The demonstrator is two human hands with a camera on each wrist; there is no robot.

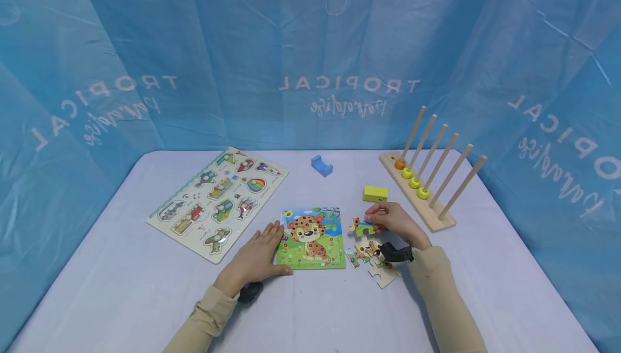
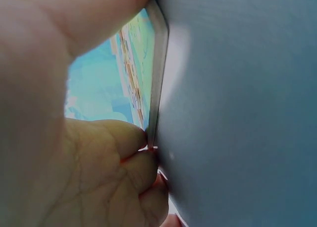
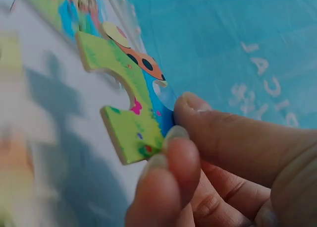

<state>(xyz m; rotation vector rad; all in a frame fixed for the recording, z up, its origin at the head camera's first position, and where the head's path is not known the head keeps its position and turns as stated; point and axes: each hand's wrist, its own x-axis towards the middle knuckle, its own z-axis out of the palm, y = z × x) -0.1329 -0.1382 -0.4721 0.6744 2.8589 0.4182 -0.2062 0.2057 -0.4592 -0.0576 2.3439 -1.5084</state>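
A square leopard picture board (image 1: 311,245) lies flat in the middle of the table. My left hand (image 1: 255,256) rests along its left side, fingers extended and thumb spread near the lower corner; the left wrist view shows the fingertips right at the board's edge (image 2: 157,78). To the right of the board, my right hand (image 1: 395,220) pinches a jigsaw piece (image 3: 130,95) between thumb and fingertips. That piece is green and blue with an orange spotted part, and it is tilted up over the table. More loose jigsaw pieces (image 1: 383,276) lie below it, partly behind the right wrist camera.
A knobbed vehicle puzzle board (image 1: 204,212) lies at the left. Behind the leopard board are a blue notched block (image 1: 322,166) and a yellow block (image 1: 375,194). A wooden peg stand (image 1: 439,217) with upright rods and several beads stands at the right.
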